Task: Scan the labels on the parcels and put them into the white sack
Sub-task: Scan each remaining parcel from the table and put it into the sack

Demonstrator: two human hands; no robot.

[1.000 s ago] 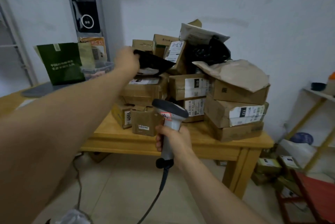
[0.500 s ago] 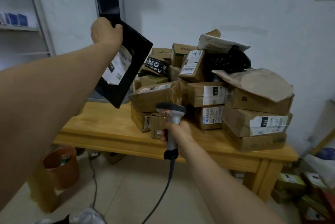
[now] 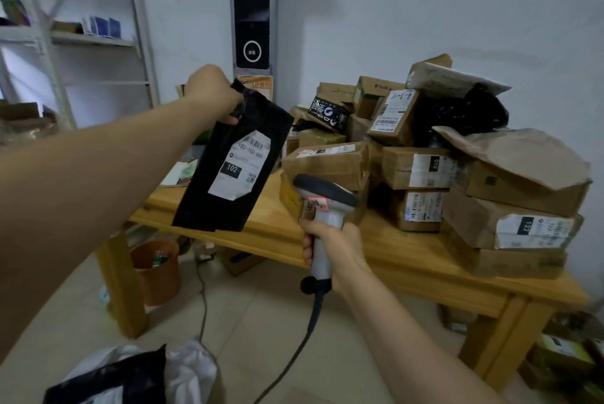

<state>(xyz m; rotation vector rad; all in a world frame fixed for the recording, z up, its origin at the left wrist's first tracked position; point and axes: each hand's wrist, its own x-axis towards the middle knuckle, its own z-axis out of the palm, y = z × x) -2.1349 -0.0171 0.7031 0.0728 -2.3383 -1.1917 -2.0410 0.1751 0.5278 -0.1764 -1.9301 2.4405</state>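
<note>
The left hand (image 3: pixel 212 90) is pinching the top corner of a black bag (image 3: pixel 209 204), with the fingers curled round its edge. The bag is hanging tilted in the air in front of the left end of the wooden table (image 3: pixel 408 250). Its white label (image 3: pixel 243 165) is facing the camera, and the number 102 is showing on it.

The right hand (image 3: pixel 330 247) is gripping the handle of a scanner (image 3: pixel 323 197), with the fingers wrapped fully round it. The scanner's head is sitting just right of the bag's lower half, near it but not touching. A cable (image 3: pixel 294 348) is trailing from the base of the handle down toward the floor.

Behind the scanner, labelled cardboard boxes (image 3: pixel 415 168) are lying stacked in a loose pile across the middle and right of the table. The white sack (image 3: pixel 192 367) is lying crumpled on the floor below the left arm, well apart from the held bag. Something dark is resting in its mouth, possibly another parcel, though the frame edge is cutting it off.

An orange bin (image 3: pixel 157 269) is standing under the left end of the table, and a metal shelf (image 3: pixel 94 41) is standing against the wall at far left.
</note>
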